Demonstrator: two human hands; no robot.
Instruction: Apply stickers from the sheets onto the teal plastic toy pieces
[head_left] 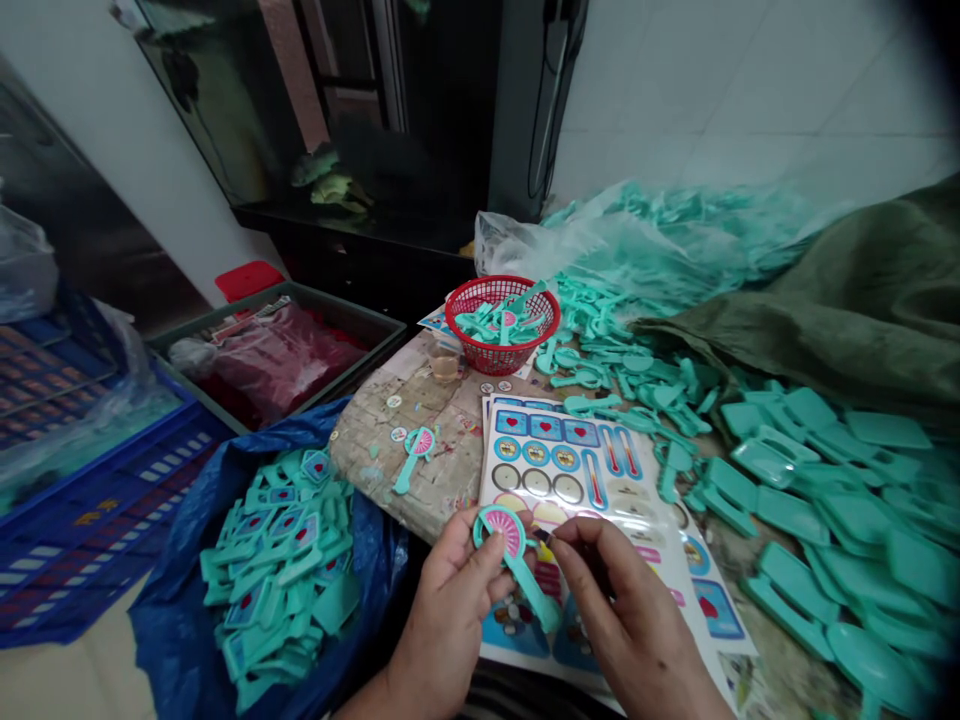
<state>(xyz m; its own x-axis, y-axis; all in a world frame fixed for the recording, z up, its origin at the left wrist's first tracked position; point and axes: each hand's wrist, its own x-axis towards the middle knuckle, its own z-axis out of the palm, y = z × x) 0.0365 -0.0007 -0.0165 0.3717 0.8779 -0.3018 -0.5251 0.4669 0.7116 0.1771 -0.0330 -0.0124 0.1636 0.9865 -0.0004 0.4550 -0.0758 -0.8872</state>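
My left hand (454, 595) is closed round a teal plastic toy piece (534, 595) with a round head and a straight handle. A pink fan-patterned sticker (504, 530) covers the round head, and my thumb lies across its edge. Beside the piece, my right hand (630, 605) is pinched, thumb against fingers; whatever sits between the fingertips is too small to make out. Printed sticker sheets (536, 482) with hearts, thermometers and circles lie under both hands. A similar teal piece with a pink sticker (415, 460) rests on the table to the left.
A red basket (502, 352) of teal pieces stands at the table's (375, 440) back. Loose teal parts (810, 500) heap up on the right, by a green cloth (847, 270). A blue bag (375, 560) of stickered pieces is at left. A small cup (445, 366) stands near the basket.
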